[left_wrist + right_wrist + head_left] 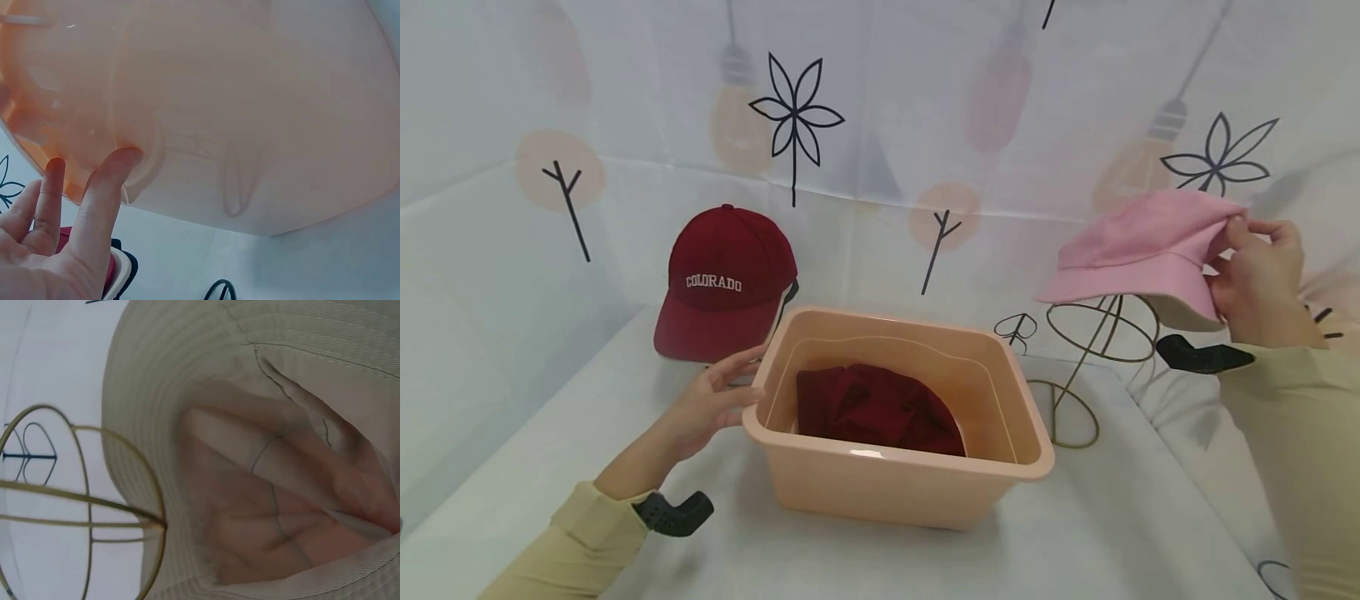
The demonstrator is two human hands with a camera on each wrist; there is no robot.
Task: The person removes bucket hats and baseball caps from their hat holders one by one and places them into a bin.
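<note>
My right hand [1262, 267] pinches the edge of a pink bucket hat [1138, 242], raised at the right in the head view. The right wrist view shows the hat's creased inside [250, 512] and its stitched, paler brim underside [144, 394]. Just below the hat stands a gold wire hat stand [1078, 367]. My left hand [696, 412] touches the left rim of a peach plastic bin [895, 492], its fingers loosely spread in the left wrist view. A dark red cloth item [880, 408] lies crumpled in the bin.
Behind the bin's left side, a dark red cap [722, 267] lettered COLORADO sits raised above the white-covered table [715, 558]. A printed white curtain [880, 125] hangs close behind everything. Black devices [673, 514] are strapped at both wrists.
</note>
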